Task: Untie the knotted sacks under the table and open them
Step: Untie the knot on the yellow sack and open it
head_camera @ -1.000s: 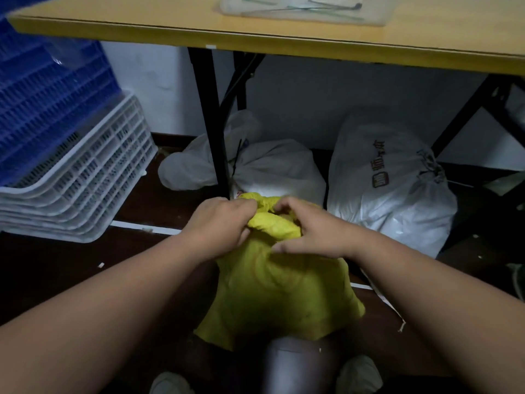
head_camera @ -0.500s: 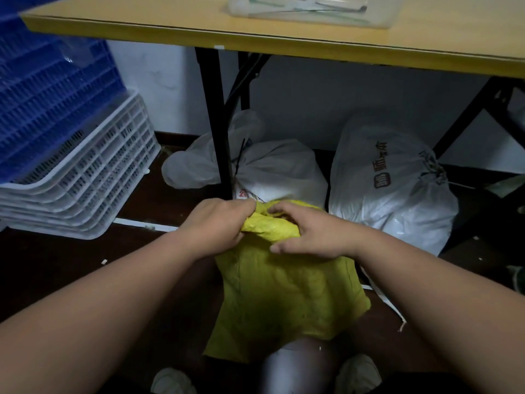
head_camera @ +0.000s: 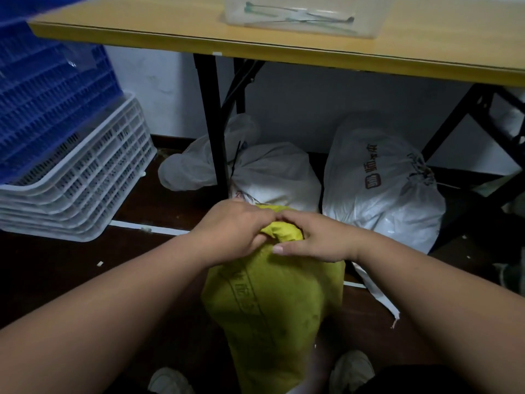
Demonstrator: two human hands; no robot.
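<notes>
Under table point(head_camera: 284, 49): both hands grip yellow sack point(head_camera: 272, 308).

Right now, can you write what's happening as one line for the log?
step: untying | left hand: grips knot of yellow sack | right hand: grips knot | knot: still tied | white sacks: untouched under table

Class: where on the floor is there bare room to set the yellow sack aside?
Bare floor lies left of the yellow sack, below the white crates. Under the table, two white sacks crowd the space.
</notes>
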